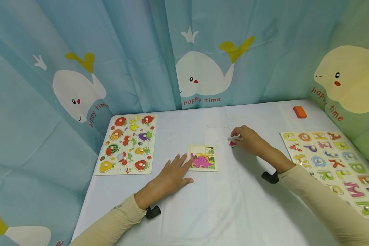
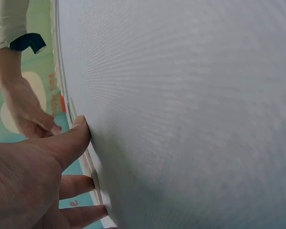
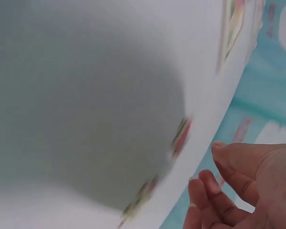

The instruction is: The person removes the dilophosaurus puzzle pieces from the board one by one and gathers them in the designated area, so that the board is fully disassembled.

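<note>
A small square dinosaur jigsaw puzzle lies mid-table in a pale frame, its pink dinosaur showing and a bare whitish area at its upper left. My left hand lies flat at its left side, fingers spread, with a fingertip over the frame's left edge. To the right, my right hand hovers with bent fingers over small puzzle pieces. From the right wrist, a pink-marked piece and another blurred piece appear apart from the right hand, and nothing shows between its thumb and fingers.
A fruit peg board lies on the left of the white-covered table. On the right is a letter peg board, with an orange block behind it. A whale-print curtain hangs around the table's far side.
</note>
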### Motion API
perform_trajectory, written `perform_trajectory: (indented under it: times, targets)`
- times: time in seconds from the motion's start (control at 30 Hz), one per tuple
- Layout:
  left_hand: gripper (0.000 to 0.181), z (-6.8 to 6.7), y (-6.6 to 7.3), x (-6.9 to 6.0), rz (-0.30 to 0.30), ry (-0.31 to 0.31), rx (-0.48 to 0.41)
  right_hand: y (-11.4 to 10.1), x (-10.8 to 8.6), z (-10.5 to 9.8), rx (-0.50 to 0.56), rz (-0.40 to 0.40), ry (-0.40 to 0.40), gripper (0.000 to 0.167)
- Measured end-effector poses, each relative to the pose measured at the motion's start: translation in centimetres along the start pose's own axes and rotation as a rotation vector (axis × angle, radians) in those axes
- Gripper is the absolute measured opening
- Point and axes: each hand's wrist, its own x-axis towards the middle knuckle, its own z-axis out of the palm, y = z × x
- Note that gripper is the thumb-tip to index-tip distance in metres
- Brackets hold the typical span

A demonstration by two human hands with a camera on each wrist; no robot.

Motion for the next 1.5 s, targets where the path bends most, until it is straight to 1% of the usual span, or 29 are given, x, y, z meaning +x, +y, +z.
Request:
perform_trajectory:
  times: [0.13,0.23,0.33,0.43,0.53,0.6,0.7,0.87,1.1,1.33,1.5]
  targets:
    - [0.077,0.0,0.0,0.0,-0.005,0.001,-0.002,-2.3,0.2,1.8,0.002,-0.072,0.003,0.025]
    - [0.077,-0.1,0.0,0.1,-0.008,-0.005,-0.003,-3.6,0.2,3.2,0.009,-0.103,-0.002,0.030]
    - [0.077,-0.1,0.1,0.1,-0.008,-0.008,-0.007,-4.5,0.3,4.5,0.005,-0.102,-0.016,0.034]
    - [0.077,-0.1,0.1,0.0,-0.010,-0.012,-0.006,-5.2,0.3,5.6,-0.012,-0.083,-0.027,0.038]
    - [0.077,-0.2,0.1,0.0,-0.010,-0.014,-0.008,-5.6,0.3,6.4,-0.059,-0.080,-0.014,0.039]
    - [0.076,-0.2,0.1,0.0,-0.009,-0.014,-0.010,-5.9,0.2,6.7,-0.094,-0.092,0.001,0.039]
    - [0.076,-0.2,0.0,0.0,-0.008,-0.014,-0.011,-6.1,0.0,6.9,-0.128,-0.106,0.016,0.042]
    - [0.076,-0.1,0.0,0.0,-0.011,-0.014,-0.007,-6.5,-0.1,6.7,-0.148,-0.108,-0.006,0.049]
    - [0.076,0.0,-0.1,0.1,-0.005,-0.005,-0.010,-6.8,-0.1,6.6,-0.169,-0.096,-0.013,0.049]
    - [0.076,0.1,-0.2,0.1,-0.010,-0.009,-0.008,-6.9,0.0,6.4,-0.200,-0.118,-0.021,0.053]
    - [0.076,0.0,-0.1,0.1,-0.009,-0.012,-0.014,-7.1,0.5,5.9,-0.210,-0.064,-0.081,0.051]
